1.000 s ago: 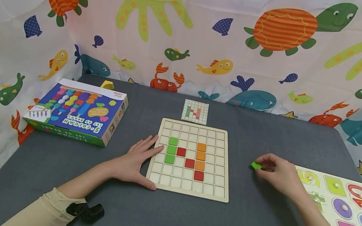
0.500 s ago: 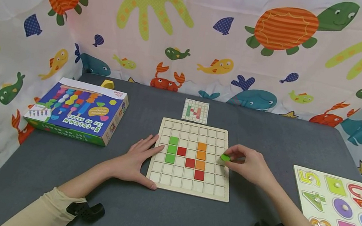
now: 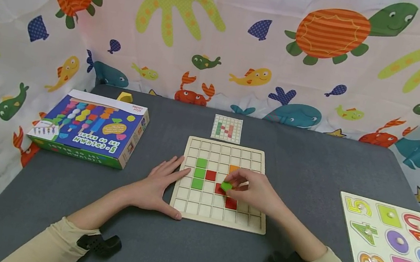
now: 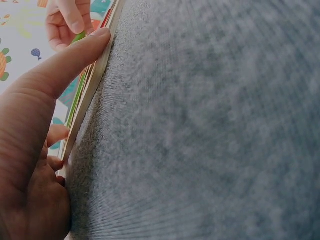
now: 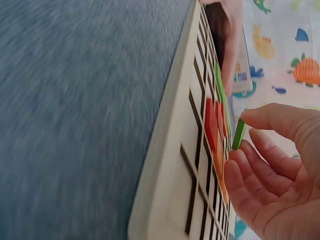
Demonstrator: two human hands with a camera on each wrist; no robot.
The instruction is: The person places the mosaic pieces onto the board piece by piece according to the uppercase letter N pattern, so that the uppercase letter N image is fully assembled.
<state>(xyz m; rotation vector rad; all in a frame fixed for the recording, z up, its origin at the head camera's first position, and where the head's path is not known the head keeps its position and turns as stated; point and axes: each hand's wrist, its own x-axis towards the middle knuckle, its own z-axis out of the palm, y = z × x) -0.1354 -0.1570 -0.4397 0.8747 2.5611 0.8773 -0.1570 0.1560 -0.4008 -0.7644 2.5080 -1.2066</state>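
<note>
My right hand [image 3: 255, 192] pinches a small green square tile [image 3: 226, 186] above the middle of a wooden grid board [image 3: 204, 209]. In the right wrist view that tile [image 5: 239, 134] stands on edge between thumb and fingertips, apart from the board. Spread over the board's left edge, my left hand [image 3: 157, 187] rests with straight fingers and thumb on the rim. The grid holds a column of green tiles [image 3: 199, 173], red tiles [image 3: 210, 175] on a diagonal, and an orange tile [image 3: 233, 169]; my right hand hides other cells below it.
A small printed grid card [image 3: 226, 129] lies just behind the board. To the left is a blue bead-set box [image 3: 90, 130], with a yellow block [image 3: 125, 97] behind it. A number and shape puzzle board [image 3: 376, 235] lies at the right.
My right hand has carried the green tile leftward from beside the puzzle board, over the grid's right edge, to above its middle. My left hand has stayed in place.
</note>
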